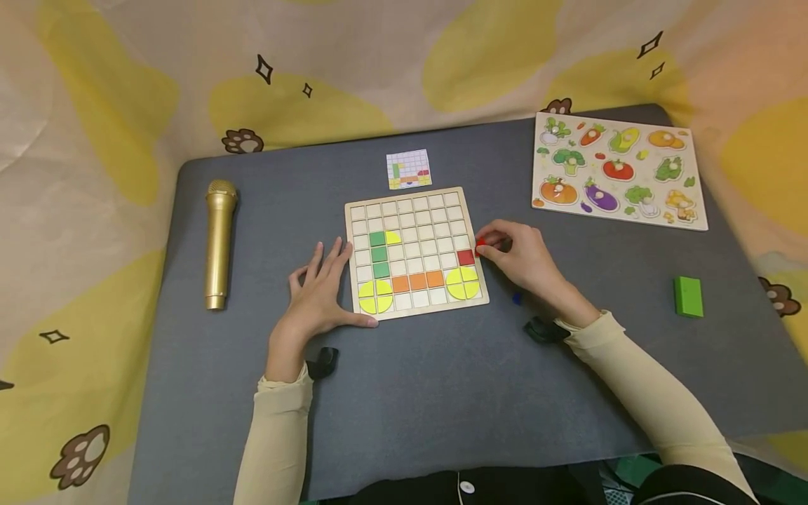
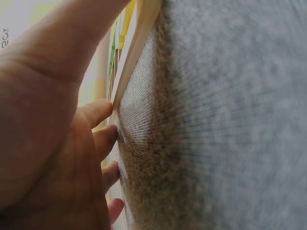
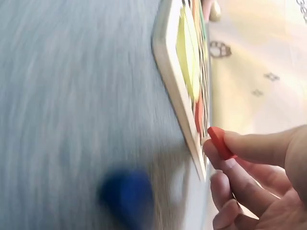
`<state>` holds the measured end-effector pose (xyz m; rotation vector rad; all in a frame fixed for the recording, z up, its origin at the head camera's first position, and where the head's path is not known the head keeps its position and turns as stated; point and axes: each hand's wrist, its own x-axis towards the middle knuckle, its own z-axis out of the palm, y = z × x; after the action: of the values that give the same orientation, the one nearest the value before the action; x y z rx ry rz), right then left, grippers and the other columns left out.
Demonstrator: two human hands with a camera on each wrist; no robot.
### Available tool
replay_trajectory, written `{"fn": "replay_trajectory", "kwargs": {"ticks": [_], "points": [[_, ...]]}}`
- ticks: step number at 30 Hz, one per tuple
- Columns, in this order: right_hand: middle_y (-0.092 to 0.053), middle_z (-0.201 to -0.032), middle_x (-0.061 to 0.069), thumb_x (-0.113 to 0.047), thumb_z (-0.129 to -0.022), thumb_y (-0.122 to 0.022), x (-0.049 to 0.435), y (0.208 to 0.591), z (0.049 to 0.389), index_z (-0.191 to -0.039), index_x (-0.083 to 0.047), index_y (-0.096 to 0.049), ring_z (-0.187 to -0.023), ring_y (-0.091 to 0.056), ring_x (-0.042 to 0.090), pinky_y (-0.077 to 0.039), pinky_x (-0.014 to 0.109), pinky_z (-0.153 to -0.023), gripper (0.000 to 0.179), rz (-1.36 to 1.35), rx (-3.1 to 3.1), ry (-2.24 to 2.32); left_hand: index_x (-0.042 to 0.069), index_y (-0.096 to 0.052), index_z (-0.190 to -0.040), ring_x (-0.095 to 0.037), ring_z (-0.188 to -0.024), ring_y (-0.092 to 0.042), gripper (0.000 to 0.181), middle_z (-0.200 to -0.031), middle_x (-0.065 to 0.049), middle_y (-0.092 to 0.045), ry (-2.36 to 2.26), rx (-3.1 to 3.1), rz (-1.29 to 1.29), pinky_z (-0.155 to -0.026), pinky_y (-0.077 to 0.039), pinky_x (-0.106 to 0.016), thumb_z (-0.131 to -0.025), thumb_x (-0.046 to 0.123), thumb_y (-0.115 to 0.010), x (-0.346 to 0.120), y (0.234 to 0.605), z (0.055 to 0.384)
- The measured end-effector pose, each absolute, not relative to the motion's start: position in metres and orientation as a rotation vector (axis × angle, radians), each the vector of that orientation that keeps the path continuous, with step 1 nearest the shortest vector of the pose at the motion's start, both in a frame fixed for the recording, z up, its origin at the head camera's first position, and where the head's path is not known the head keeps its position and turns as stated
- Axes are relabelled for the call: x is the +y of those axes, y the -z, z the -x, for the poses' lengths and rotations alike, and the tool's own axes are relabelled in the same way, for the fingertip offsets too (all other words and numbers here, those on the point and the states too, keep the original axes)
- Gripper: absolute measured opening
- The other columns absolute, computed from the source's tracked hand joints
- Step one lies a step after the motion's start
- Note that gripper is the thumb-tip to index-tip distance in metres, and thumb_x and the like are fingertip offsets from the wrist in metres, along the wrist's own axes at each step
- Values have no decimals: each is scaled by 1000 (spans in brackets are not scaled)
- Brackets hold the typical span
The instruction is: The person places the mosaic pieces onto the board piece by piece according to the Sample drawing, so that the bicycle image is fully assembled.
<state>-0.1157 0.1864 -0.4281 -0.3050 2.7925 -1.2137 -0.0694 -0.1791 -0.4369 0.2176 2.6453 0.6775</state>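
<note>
A wooden grid board (image 1: 416,247) lies mid-table with green, yellow, orange and red tiles in its cells. My left hand (image 1: 318,294) rests along its left side, fingers spread, fingertips at the edge and thumb at the lower left corner. In the left wrist view the fingertips (image 2: 106,143) meet the board's rim. My right hand (image 1: 520,256) pinches a small red tile (image 3: 219,143) between thumb and forefinger, right at the board's right edge, near the red square (image 1: 465,257). A small blue piece (image 1: 517,299) lies on the table below the right hand.
A patterned card (image 1: 409,170) lies behind the board. To the left is a gold microphone (image 1: 218,245). A vegetable picture board (image 1: 620,172) sits at the back right, with a green block (image 1: 688,297) in front of it. A patterned curtain (image 1: 353,63) hangs behind the table.
</note>
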Motion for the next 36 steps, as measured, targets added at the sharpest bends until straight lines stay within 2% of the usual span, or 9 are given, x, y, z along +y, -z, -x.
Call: {"fn": "replay_trajectory", "kwargs": {"ticks": [6, 9, 13, 16, 22, 27, 32, 36], "points": [[-80, -93, 11, -5, -93, -81, 162, 430, 116, -109, -6, -78, -86, -74, 24, -50, 34, -77, 16, 340, 2740, 1259, 23, -4, -173, -32, -167, 13, 149, -181, 1, 6, -672, 2645, -212, -123, -3, -66, -64, 56, -100, -179, 437, 69], [-80, -91, 10, -7, -92, -83, 154, 431, 117, -104, -7, -79, -85, -68, 24, -44, 34, -82, 13, 356, 2712, 1262, 23, -3, -173, -31, -167, 13, 150, -181, 1, 7, -657, 2646, -210, -123, -4, -65, -64, 57, -100, -179, 437, 69], [-78, -90, 8, -11, -92, -84, 149, 433, 117, -97, -9, -82, -84, -56, 24, -38, 36, -79, 7, 358, 2721, 1202, 23, -3, -173, -31, -167, 13, 150, -181, 1, 7, -654, 2649, -210, -123, -4, -65, -64, 57, -100, -179, 438, 69], [-75, -95, 9, -13, -92, -84, 146, 434, 117, -95, -10, -85, -90, -51, 25, -37, 37, -77, 5, 377, 2757, 1129, 23, -3, -173, -31, -167, 13, 150, -181, 1, 7, -661, 2650, -206, -123, -4, -65, -64, 57, -100, -179, 438, 69], [-67, -109, 11, -12, -92, -84, 145, 432, 115, -100, -12, -88, -105, -48, 29, -40, 39, -80, 9, 424, 2769, 1051, 23, -4, -173, -31, -167, 13, 150, -181, 1, 7, -665, 2651, -204, -123, -4, -65, -63, 57, -100, -179, 438, 68], [-67, -109, 12, -9, -92, -83, 152, 428, 110, -108, -10, -86, -102, -48, 29, -38, 39, -81, 16, 421, 2735, 1046, 23, -3, -173, -31, -167, 14, 150, -181, 2, 7, -666, 2646, -203, -123, -4, -65, -64, 58, -100, -178, 439, 68], [-65, -109, 15, -14, -90, -84, 174, 423, 102, -118, -6, -77, -103, -49, 31, -38, 44, -87, 29, 354, 2709, 984, 23, -2, -173, -31, -167, 14, 150, -181, 1, 7, -658, 2646, -197, -124, -3, -65, -64, 57, -100, -177, 438, 68], [-63, -109, 17, -18, -91, -85, 198, 418, 92, -117, -3, -72, -104, -52, 33, -38, 47, -90, 33, 287, 2698, 886, 23, -3, -173, -31, -167, 14, 151, -181, 1, 6, -658, 2647, -191, -124, -3, -65, -64, 57, -100, -177, 437, 69]]}}
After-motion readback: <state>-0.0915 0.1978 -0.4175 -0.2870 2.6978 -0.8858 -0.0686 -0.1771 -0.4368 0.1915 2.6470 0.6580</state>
